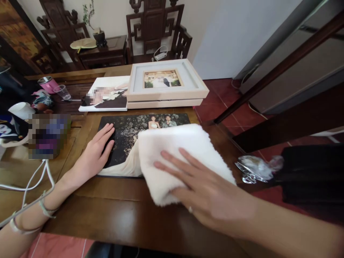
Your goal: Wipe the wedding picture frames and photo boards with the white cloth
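Note:
My left hand (99, 150) lies with its fingers stretched out on the left edge of a dark wedding photo panel (125, 130), which is flat on the wooden table. Under my right hand (200, 182) is a folded white fluffy cloth (185, 138). The fingers spread over the cloth's top, and the thumb side is tucked at its crumpled near edge. The cloth covers the right part of the panel and hangs past its near edge. Two people in the photo show above the cloth.
Behind the panel are a pale framed photo box (168, 95) and a white photo board (107, 86). On the left stand a pink mug (47, 85), a clear plastic cup (63, 92) and white cables (48, 175). A plastic-wrapped bundle (255, 168) lies to the right.

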Demonstrator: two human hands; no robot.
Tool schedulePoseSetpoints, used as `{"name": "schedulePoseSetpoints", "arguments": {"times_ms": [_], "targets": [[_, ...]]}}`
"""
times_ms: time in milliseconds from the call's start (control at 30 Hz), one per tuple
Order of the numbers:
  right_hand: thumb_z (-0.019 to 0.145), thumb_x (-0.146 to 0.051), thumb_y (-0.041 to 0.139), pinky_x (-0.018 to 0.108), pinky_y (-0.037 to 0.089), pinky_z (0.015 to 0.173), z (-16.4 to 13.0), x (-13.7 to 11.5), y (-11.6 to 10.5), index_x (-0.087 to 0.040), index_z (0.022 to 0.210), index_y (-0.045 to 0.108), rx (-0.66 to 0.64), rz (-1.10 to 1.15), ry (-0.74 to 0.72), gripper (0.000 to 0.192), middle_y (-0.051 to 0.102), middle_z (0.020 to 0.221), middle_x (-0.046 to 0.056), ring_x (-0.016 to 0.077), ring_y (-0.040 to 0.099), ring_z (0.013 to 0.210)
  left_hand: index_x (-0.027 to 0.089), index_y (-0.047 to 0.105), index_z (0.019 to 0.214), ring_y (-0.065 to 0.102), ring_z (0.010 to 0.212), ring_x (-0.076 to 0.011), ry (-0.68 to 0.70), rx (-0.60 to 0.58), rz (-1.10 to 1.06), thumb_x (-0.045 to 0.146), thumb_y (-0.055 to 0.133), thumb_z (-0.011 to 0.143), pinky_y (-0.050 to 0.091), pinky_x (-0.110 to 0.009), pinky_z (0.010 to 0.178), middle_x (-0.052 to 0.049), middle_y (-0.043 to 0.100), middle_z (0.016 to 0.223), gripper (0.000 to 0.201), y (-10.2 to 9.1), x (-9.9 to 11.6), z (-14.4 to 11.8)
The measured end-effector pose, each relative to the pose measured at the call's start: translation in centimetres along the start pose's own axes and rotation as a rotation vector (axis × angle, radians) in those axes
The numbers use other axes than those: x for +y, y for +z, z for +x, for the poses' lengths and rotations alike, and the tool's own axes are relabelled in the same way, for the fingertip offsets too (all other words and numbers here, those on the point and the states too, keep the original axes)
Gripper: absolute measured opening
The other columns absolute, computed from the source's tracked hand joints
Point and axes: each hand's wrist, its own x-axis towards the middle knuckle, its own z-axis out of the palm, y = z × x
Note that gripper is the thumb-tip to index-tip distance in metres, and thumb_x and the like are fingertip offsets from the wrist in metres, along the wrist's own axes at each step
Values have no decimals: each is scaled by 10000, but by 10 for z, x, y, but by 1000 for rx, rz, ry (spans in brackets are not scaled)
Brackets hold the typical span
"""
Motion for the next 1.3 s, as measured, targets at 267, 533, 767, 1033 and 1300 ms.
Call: {"name": "schedulePoseSetpoints", "arguments": {"times_ms": [267, 533, 767, 1033, 1300], "targets": [[818, -32, 476, 632, 288, 1124, 15, 43, -14, -190, 1041, 677, -111, -5, -42, 340, 526, 1440, 151, 326, 358, 1405, 104, 504, 1383, 400, 1414, -262, 11, -11, 17, 359, 377, 1009, 321, -489, 1181, -146, 464, 1501, 470, 0, 2, 2], [869, -70, 436, 621, 346, 1105, 9, 87, -21, -169, 1066, 630, -17, -125, 193, 293, 514, 1430, 215, 327, 400, 1388, 114, 497, 1388, 401, 1414, -259, -4, -30, 51, 365, 358, 1011, 316, -485, 1182, -142, 460, 1505, 473, -1, 5, 3], [769, -20, 484, 640, 250, 1142, -15, -5, -1, -189, 942, 677, 30, 2, 23, 310, 524, 1442, 154, 346, 307, 1429, 114, 502, 1387, 410, 1408, -268, -14, -29, 53, 358, 365, 1007, 313, -476, 1186, -140, 461, 1504, 472, -1, 7, 3], [849, -71, 498, 620, 264, 1142, 5, 44, -15, -190, 1082, 674, -92, -1, -18, 316, 541, 1429, 141, 308, 340, 1420, 114, 507, 1385, 409, 1408, -269, -15, -37, 57, 362, 374, 1003, 313, -476, 1186, -140, 466, 1501, 474, -2, 9, 5], [886, -78, 437, 626, 374, 1077, 4, 99, -29, -158, 1055, 629, -72, -147, 191, 269, 462, 1471, 226, 329, 452, 1352, 100, 510, 1376, 412, 1408, -258, 2, -21, 56, 377, 370, 1005, 327, -471, 1179, -159, 474, 1490, 484, -2, 8, 4]]}}
